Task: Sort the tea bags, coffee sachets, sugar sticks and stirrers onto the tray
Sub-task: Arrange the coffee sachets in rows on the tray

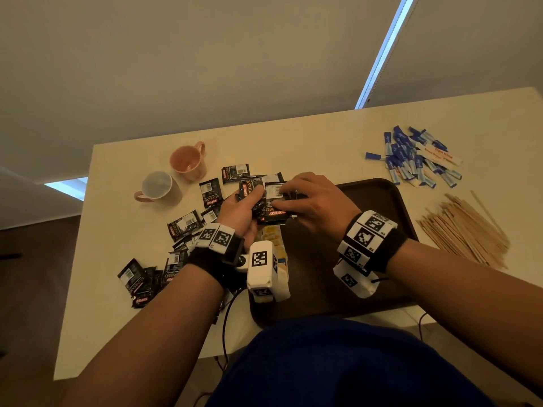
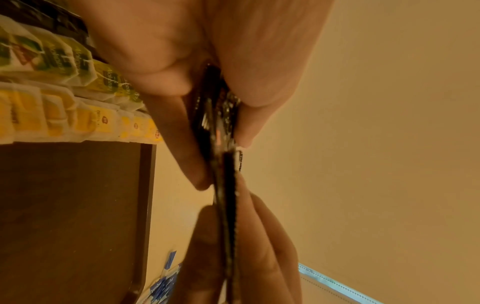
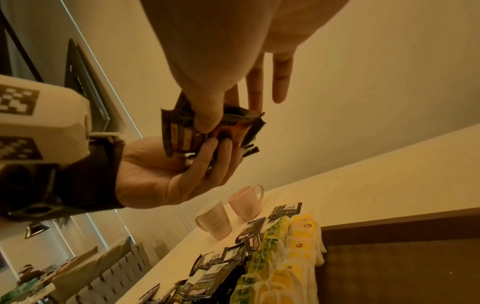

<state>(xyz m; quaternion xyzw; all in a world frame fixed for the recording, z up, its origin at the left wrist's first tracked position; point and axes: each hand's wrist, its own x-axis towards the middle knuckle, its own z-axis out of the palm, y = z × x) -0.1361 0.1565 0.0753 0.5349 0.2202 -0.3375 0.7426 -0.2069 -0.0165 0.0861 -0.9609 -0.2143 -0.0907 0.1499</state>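
While left hand (image 1: 239, 211) grips stack of coffee sachets (image 1: 266, 198), right hand (image 1: 311, 201) pinches top sachet; tray (image 1: 379, 201) below right hand, tea bags (image 3: 291, 257) under left wrist.

We see black coffee sachets (image 1: 188, 226) scattered loose on worktop left of dark brown tray (image 1: 379, 192); small stack (image 1: 271, 201) held above its left edge. Yellow and green tea bags (image 3: 291, 265) rowed along tray's left side. Blue sugar sticks (image 1: 411, 157), wooden stirrers (image 1: 464, 230) piled right of tray.
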